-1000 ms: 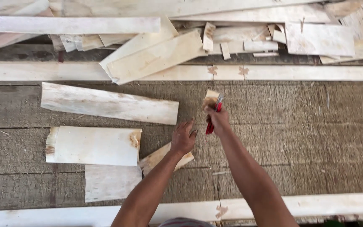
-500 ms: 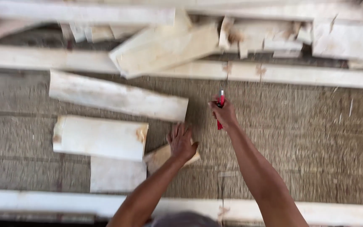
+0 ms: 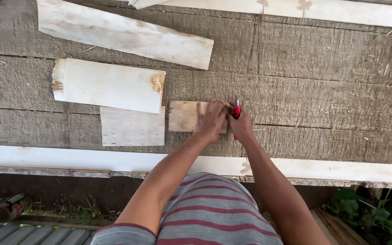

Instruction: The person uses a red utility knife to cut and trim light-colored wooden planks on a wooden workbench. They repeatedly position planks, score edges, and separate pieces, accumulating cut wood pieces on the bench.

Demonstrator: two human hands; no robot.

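A small tan piece of wood point(image 3: 184, 116) is seen lying flat on a big grey wooden table point(image 3: 323, 81), near its front edge. It is pressed down by the left hand point(image 3: 212, 120), which is laid flat on top of it with the fingers spread. The right end of the piece is covered by that hand. A red-handled tool point(image 3: 237, 111) is gripped in the right hand point(image 3: 242, 127), with the fingers curled tight around it. The tool is held upright just beside the right end of the piece, and its tip is hidden, so it cannot be told if it touches the wood. Just to the left of the small piece, a pale square sheet point(image 3: 132, 127) is laid flat. Above that, a wider white sheet point(image 3: 110, 85) with a brown spot at its corner is laid partly over it. Farther up, a long white slab point(image 3: 123, 34) is set at a slant. A long pale strip point(image 3: 69, 159) is fixed along the front edge of the table, and another pale strip point(image 3: 350, 11) is seen along the far edge. The table is made of rough grey boards with cracks between them. A striped grey and red shirt point(image 3: 209, 213) is seen at the bottom. Green plants point(image 3: 377, 218) are seen low on the right, and dirt with a can point(image 3: 7, 208) is seen low on the left.
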